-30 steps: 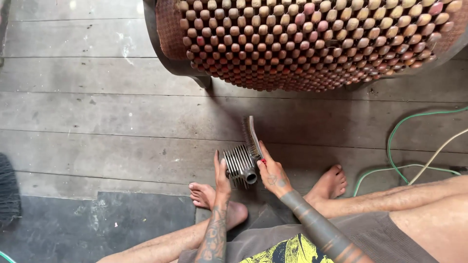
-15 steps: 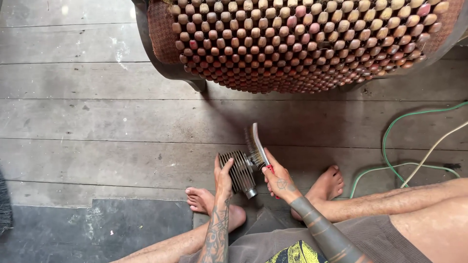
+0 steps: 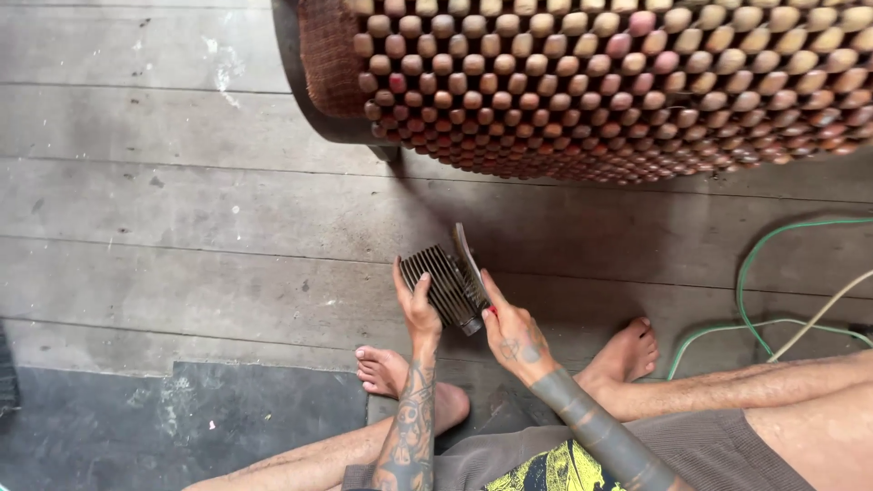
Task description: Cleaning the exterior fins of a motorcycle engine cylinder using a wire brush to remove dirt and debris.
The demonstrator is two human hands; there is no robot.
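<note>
Left hand (image 3: 416,307) grips a finned metal cylinder (image 3: 446,286) from its left side; right hand (image 3: 515,333), just right of it, closes on a thin flat tool (image 3: 466,257) laid against the cylinder's upper end, above the wooden floor (image 3: 182,255).

A: We see 2 hands low in the middle of the frame. The left hand (image 3: 417,307) grips a dark finned metal cylinder (image 3: 446,286); the right hand (image 3: 515,332) touches its other side.

B: We also see 2 bare feet (image 3: 627,353) below on the grey plank floor (image 3: 182,227), a beaded seat cover (image 3: 618,82) filling the upper right, and a green hose (image 3: 747,282) at right.
</note>
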